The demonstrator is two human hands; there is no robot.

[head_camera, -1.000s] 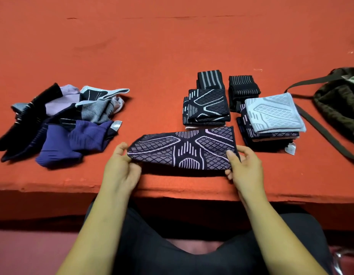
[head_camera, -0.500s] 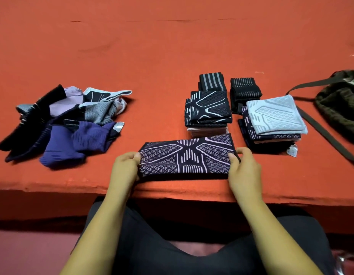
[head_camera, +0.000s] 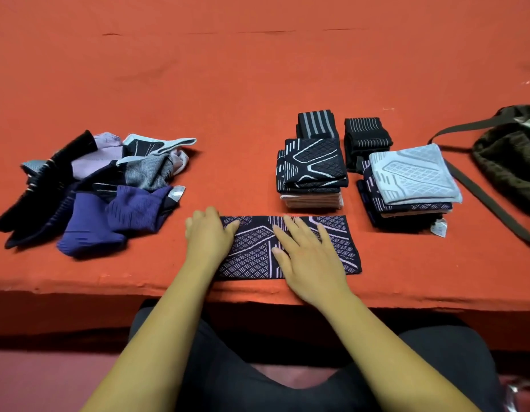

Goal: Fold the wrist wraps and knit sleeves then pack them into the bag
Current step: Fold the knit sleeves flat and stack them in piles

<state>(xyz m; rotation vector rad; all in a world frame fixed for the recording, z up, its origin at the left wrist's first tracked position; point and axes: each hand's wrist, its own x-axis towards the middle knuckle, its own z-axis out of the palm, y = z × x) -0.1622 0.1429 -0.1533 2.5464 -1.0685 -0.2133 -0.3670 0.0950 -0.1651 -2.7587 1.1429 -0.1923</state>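
A dark knit sleeve [head_camera: 341,248] with a lilac diamond pattern lies flat near the front edge of the red table. My left hand [head_camera: 209,234] rests on its left end with fingers laid flat. My right hand [head_camera: 307,257] presses flat on its middle, fingers spread. Behind it stand two stacks of folded sleeves, a dark-topped one [head_camera: 312,171] and a pale-grey-topped one [head_camera: 413,176]. Two folded black striped wrist wraps [head_camera: 316,123] [head_camera: 366,135] sit behind the stacks. A dark olive bag [head_camera: 507,162] with a long strap lies at the far right.
A loose heap of unfolded sleeves [head_camera: 94,185] in black, lilac, grey and purple lies at the left. The red table [head_camera: 258,69] stretches far back. Its front edge runs just below my hands, above my lap.
The sleeve was held by both ends above the table edge, then laid down flat. Both hands let go of the ends and now lie flat on top of it.
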